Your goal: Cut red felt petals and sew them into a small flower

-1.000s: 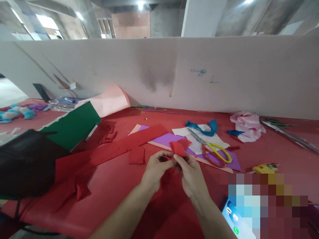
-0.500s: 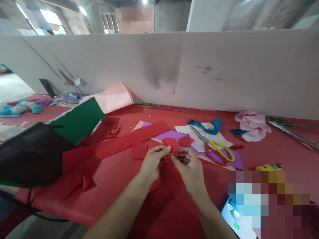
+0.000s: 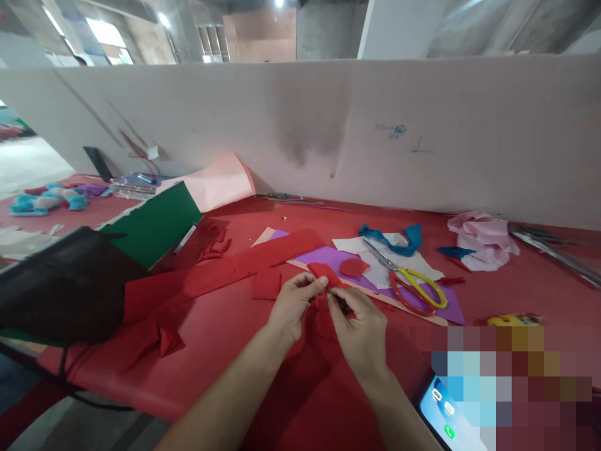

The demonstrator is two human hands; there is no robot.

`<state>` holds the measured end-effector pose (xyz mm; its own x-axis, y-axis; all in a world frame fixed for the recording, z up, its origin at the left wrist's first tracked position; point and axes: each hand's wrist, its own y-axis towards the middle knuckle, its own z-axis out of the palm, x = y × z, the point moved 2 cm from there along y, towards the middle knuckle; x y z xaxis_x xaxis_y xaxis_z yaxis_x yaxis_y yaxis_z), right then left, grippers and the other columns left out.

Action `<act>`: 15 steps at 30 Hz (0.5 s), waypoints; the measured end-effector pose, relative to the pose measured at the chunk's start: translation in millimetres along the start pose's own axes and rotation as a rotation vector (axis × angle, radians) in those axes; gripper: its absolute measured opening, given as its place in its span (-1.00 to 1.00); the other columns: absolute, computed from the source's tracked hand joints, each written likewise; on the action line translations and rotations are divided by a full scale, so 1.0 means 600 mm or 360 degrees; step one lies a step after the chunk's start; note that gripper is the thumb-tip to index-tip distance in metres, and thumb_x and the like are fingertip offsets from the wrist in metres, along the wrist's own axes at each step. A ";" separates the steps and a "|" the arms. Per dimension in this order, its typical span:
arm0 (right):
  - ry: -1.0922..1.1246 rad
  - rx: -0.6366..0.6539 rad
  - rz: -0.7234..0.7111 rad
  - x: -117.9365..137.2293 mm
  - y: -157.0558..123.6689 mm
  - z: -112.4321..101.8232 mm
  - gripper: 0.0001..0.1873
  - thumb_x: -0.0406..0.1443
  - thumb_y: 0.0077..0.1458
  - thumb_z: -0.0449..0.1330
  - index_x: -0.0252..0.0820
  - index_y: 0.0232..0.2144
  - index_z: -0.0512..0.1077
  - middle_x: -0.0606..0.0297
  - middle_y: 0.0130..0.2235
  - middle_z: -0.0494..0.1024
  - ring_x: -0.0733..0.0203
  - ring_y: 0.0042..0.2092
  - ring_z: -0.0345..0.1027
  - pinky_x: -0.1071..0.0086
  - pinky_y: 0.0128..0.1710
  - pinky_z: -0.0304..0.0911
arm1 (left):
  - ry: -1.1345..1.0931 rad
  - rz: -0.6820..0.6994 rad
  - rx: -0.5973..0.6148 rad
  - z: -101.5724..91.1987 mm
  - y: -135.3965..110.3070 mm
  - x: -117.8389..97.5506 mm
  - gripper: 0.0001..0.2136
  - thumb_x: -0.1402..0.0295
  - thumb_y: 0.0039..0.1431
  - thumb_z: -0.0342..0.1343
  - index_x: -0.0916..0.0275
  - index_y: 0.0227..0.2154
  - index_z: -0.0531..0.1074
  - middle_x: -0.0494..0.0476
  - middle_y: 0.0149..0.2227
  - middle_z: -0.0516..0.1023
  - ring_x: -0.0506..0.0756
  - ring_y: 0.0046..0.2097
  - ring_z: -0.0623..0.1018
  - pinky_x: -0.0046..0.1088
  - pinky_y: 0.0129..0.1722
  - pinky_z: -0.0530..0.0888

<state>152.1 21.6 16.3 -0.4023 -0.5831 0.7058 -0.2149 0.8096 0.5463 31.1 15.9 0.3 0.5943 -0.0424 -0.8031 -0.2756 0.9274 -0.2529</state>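
Our right hand (image 3: 364, 322) has curled in closer over the red piece (image 3: 322, 270) than half a second ago. We pinch its lower end between right and left hand (image 3: 291, 304), fingertips nearly meeting, above the red tabletop (image 3: 220, 341). Bare surface runs from our left forearm to the near edge; scissors (image 3: 417, 289) lie rightward. Our piece looks thin, flat-topped.
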 end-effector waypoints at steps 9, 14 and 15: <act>0.0089 0.0035 0.0158 -0.011 0.001 -0.003 -0.89 -0.33 0.11 0.14 -0.18 -0.34 0.48 0.26 -0.34 0.52 0.23 -0.33 0.38 0.38 -0.32 0.29 | -0.0029 -0.0061 0.0134 0.005 -0.005 -0.007 -0.81 0.36 -0.25 0.39 0.29 -0.59 0.49 -0.01 -0.54 0.45 -0.09 -0.47 0.39 -0.57 -0.38 0.30; 0.0176 0.0079 0.0248 -0.011 0.004 -0.005 -0.89 -0.31 0.11 0.14 -0.16 -0.35 0.48 0.27 -0.35 0.52 0.22 -0.35 0.38 0.37 -0.34 0.29 | -0.0018 -0.0095 0.0141 0.006 -0.006 -0.009 -0.82 0.36 -0.27 0.39 0.30 -0.59 0.51 0.01 -0.54 0.48 -0.09 -0.48 0.40 -0.57 -0.39 0.30; 0.0183 0.0083 0.0256 -0.010 0.005 -0.005 -0.89 -0.30 0.11 0.14 -0.16 -0.35 0.48 0.26 -0.35 0.52 0.21 -0.35 0.38 0.37 -0.34 0.29 | -0.0021 -0.0102 0.0130 0.006 -0.006 -0.009 -0.81 0.37 -0.28 0.39 0.30 -0.59 0.51 0.00 -0.55 0.47 -0.09 -0.48 0.40 -0.57 -0.40 0.30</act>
<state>156.7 27.3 14.7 -0.3317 -0.4473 0.8306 -0.2027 0.8937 0.4004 31.4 14.2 7.2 0.6188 -0.0980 -0.7795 -0.1748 0.9501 -0.2582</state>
